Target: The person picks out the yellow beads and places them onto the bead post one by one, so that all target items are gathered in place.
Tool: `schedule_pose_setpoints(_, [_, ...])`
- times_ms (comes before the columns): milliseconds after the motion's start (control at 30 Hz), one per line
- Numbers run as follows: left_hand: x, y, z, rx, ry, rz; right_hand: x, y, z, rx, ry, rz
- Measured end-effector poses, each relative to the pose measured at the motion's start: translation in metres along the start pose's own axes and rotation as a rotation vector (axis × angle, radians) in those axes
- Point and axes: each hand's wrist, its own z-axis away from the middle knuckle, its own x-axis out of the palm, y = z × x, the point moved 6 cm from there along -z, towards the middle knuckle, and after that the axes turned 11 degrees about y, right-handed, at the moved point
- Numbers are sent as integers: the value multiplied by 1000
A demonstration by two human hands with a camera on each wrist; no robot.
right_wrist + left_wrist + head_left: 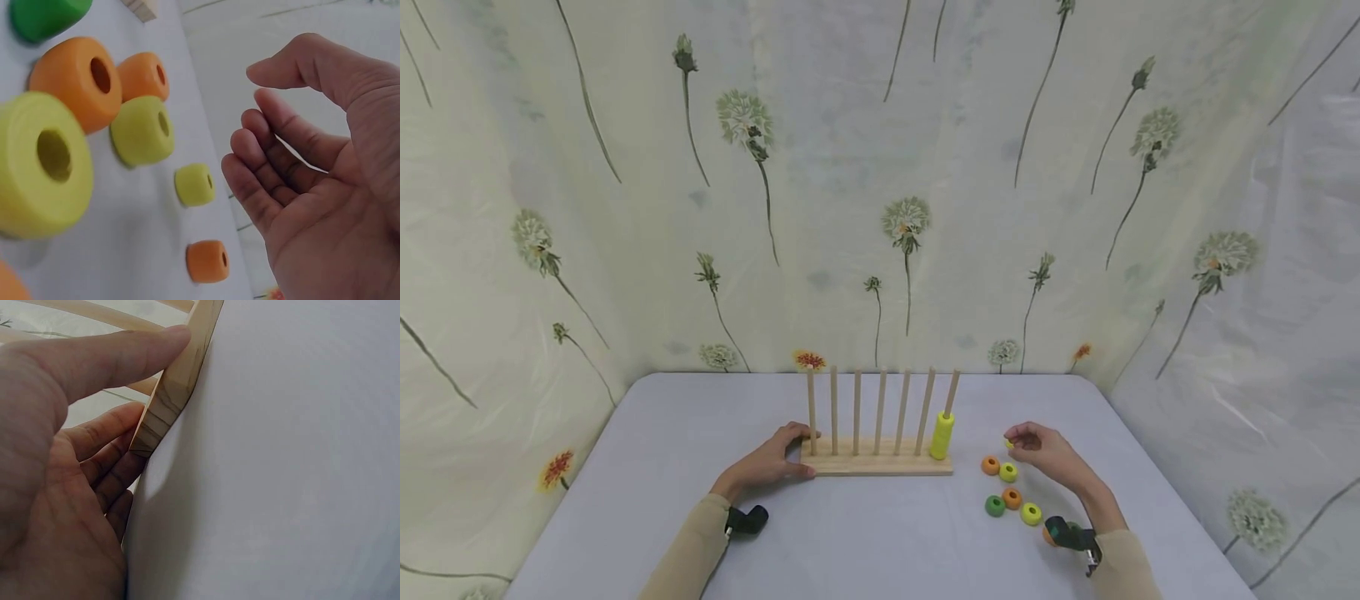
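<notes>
A wooden peg stand (pixel 880 468) with several upright pegs stands mid-table. Stacked yellow beads (pixel 942 436) fill the lower part of its rightmost peg. My left hand (pixel 772 457) grips the stand's left end, with the thumb (pixel 150 350) along the front edge and fingers behind. To the right of the stand, my right hand (pixel 1051 454) hovers by a yellow bead (pixel 195 185). In the right wrist view its thumb and fingers are loosely bent, with a gap between them and nothing held. That bead lies on the table beyond the fingertips.
Near my right hand lie loose beads: a green bead (pixel 995 505), orange beads (pixel 990 465) and other yellow beads (pixel 1031 513). Another orange bead (pixel 207 261) sits at the far side in the right wrist view. A flowered curtain (pixel 820 208) hangs behind the white table (pixel 865 550).
</notes>
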Motion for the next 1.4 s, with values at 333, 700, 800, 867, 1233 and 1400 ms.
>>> schedule_pose_setpoints(333, [0, 0, 0, -3, 6, 4, 6, 17, 9, 21, -50, -17])
schedule_pose_setpoints(700, [0, -2, -1, 0, 3, -9, 14, 22, 9, 12, -89, -17])
schedule_pose_setpoints(800, [0, -2, -2, 5, 2, -6, 16, 23, 8, 0, -97, -19])
schedule_pose_setpoints(867, [0, -2, -2, 10, -1, -3, 17, 24, 7, -3, -102, -17])
schedule_pose_setpoints(1233, [0, -3, -2, -2, 3, -8, 22, 28, 8, 46, -124, -13])
schedule_pose_setpoints(1400, [0, -3, -1, -4, 8, -3, 24, 29, 7, 48, -126, -4])
